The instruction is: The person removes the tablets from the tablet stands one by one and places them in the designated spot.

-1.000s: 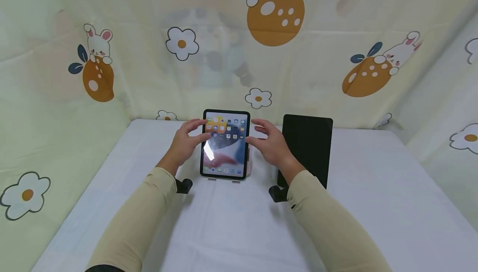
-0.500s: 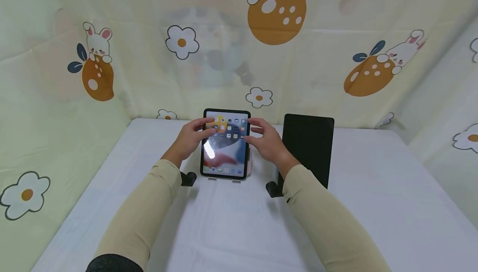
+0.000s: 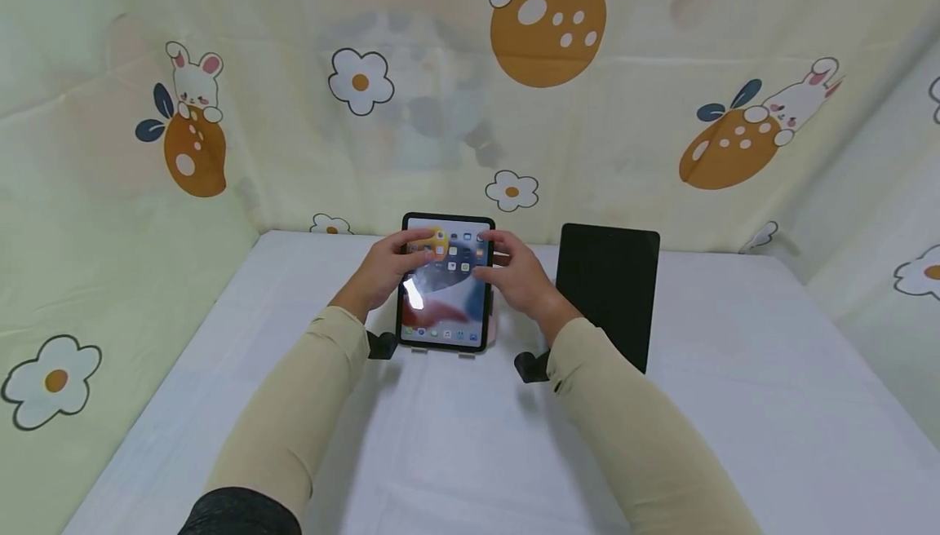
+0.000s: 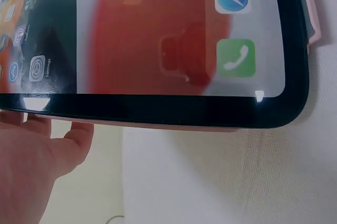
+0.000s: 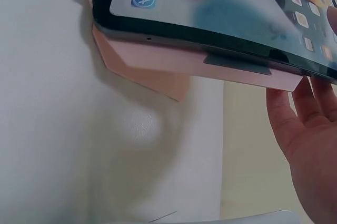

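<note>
Lit tablet w/ black bezel in pink folding case (image 3: 446, 284) stands propped upright at back-centre of white tabletop (image 3: 455, 437). Upper screen partly hidden by both hands; wrist views crop it to the edges. Left hand (image 3: 387, 270) grips left edge, fingers curled onto screen. Right hand (image 3: 516, 272) grips right edge likewise. Dark unlit tablet (image 3: 606, 290) stands just right, partly behind right forearm.
</note>
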Available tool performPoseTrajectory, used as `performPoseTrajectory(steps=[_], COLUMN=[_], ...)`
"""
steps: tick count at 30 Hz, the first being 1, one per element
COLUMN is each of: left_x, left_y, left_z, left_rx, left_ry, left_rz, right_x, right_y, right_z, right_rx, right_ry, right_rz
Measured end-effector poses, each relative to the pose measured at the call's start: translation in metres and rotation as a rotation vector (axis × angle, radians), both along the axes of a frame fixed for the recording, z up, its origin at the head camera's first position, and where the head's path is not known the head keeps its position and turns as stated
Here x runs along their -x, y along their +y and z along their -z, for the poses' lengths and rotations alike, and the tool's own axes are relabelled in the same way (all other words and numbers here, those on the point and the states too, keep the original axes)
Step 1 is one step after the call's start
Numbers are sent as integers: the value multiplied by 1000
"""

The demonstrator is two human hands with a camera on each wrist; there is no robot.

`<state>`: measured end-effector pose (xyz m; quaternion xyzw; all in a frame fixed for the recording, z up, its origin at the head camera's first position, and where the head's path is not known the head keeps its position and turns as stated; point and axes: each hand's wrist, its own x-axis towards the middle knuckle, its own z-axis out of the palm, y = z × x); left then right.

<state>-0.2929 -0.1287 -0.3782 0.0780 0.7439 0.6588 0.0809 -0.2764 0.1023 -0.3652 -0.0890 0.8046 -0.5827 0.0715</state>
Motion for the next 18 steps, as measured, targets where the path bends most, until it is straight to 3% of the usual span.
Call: performPoseTrajectory(steps=[18], left_x=[6], left_y=[4], left_z=[0], left_rx=[-42], left_ry=[-23], left_rz=[-20], right_x=[4], right_y=[-6], right_z=[-1], right_rx=[49], right_ry=[-85], right_rz=[12])
